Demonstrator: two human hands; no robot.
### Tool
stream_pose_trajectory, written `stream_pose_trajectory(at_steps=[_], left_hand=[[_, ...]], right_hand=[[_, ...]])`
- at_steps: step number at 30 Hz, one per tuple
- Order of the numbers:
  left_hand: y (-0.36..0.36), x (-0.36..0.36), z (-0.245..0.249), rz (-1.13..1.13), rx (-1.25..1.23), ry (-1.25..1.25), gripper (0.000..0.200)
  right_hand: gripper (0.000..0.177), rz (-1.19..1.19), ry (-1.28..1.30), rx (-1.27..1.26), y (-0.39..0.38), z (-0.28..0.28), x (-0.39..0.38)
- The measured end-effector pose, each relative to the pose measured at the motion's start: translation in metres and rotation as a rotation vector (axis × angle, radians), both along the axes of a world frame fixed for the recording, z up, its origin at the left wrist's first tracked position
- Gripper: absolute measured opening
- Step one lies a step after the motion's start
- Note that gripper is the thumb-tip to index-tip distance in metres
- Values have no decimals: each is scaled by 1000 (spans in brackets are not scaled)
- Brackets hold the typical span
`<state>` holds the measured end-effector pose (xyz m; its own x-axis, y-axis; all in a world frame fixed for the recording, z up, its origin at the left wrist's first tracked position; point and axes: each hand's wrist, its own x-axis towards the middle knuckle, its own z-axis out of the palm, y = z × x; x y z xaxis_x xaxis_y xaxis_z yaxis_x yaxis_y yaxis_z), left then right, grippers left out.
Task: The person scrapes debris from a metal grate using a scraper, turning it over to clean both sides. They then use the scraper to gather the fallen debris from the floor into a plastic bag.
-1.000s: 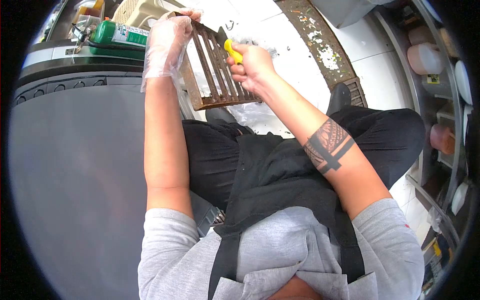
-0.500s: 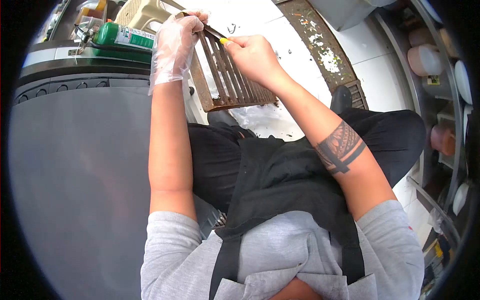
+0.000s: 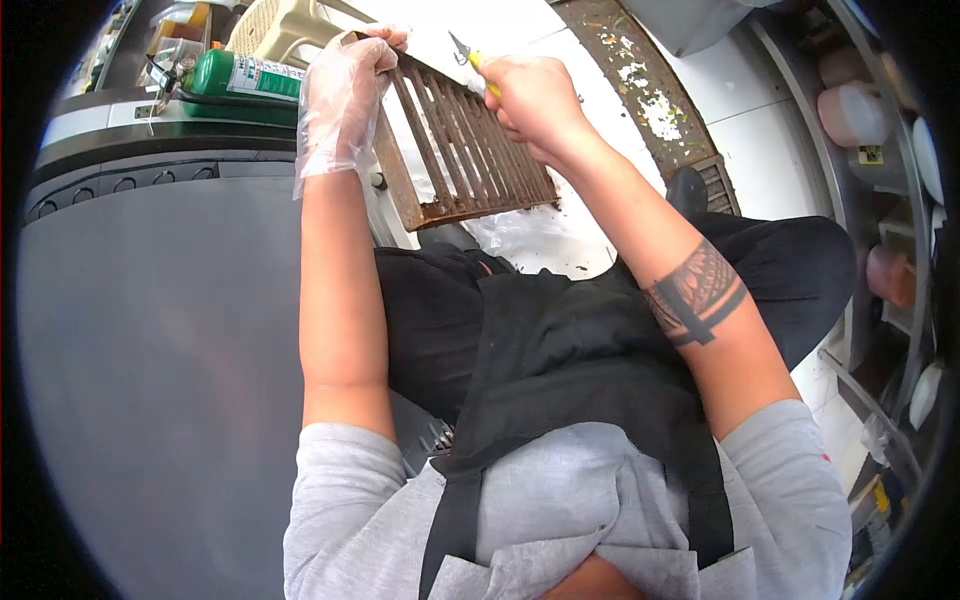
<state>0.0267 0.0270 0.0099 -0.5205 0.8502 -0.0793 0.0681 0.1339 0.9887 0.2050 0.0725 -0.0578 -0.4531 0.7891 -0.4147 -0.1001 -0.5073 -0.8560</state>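
Two hands busy | left hand [image 3: 345, 90], gloved, grip clamped on grate [image 3: 460, 160] at its corner near green canister [image 3: 240, 75] | right hand [image 3: 535, 100] grip closed round scraper [image 3: 470, 55], farther from canister | I judge grate stiff, heavy, rough with rust: hold its frame.

White tiled floor [image 3: 770, 120], grey surface [image 3: 150, 350]

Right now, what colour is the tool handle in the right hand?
Yellow; the tool handle shows best in head view.

Top centre, the yellow-handled tool [image 3: 472, 58] is largely hidden by the right hand [image 3: 535, 100]. Upper left, the green canister [image 3: 225, 72] bears lettering too small to be read.
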Motion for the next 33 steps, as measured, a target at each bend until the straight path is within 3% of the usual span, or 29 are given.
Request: stream_pose_trajectory(at_steps=[1, 2, 5, 6, 8, 9, 10, 12, 14, 16, 17, 19, 21, 23, 24, 27, 30, 31, 33], left_hand=[[0, -4, -2, -31, 14, 47, 27], [1, -7, -4, -65, 26, 95, 26], [4, -12, -7, -145, 33, 250, 24], [7, -14, -10, -151, 30, 250, 24], [16, -19, -14, -73, 25, -3, 23], [18, -26, -17, -120, 32, 33, 25], [18, -21, -13, -120, 36, 32, 25], [13, -13, -8, -118, 5, 80, 28], [13, -14, -12, -86, 24, 39, 26], [11, -19, -9, -212, -4, 427, 31], [10, -19, -10, -249, -12, 556, 33], [14, -7, -7, -60, 2, -26, 38], [20, -14, -10, -98, 20, 28, 42], [22, -18, -15, -135, 36, 78, 50], [21, -14, -14, -148, 46, 108, 48], [19, -4, -10, -133, 52, 95, 46], [22, -6, -10, -96, 19, 56, 45], [23, -6, -9, -99, 25, 14, 45], [26, -4, -10, -130, 28, 37, 45]], right_hand=[[27, 93, -119, 221, -1, 2, 2], [27, 95, -120, 220, -2, 0, 0], [28, 153, -348, 789, -3, -12, -19], [28, 148, -349, 785, -9, -14, -24], [25, 65, 0, 272, -12, -18, -31], [21, 46, 121, -88, -18, -3, -26], [21, 46, 120, -85, -21, 4, -23], [19, -69, 299, -344, -28, 9, -21], [23, -44, 263, -224, -23, -4, -20], [28, 81, -93, 367, -18, 4, -17], [31, 157, -174, 485, -16, 7, -13], [31, 151, -200, 520, -9, 14, -15], [30, 140, -221, 559, -9, 15, -22], [30, 10, 173, 90, -14, 9, -27], [30, 10, 173, 94, -15, 10, -26], [30, 12, -49, 495, -17, 13, -21], [25, 177, -127, 382, 6, 24, -12], [22, 128, -3, 218, 4, 30, -10], [21, 18, 70, 175, -10, 26, -18]])
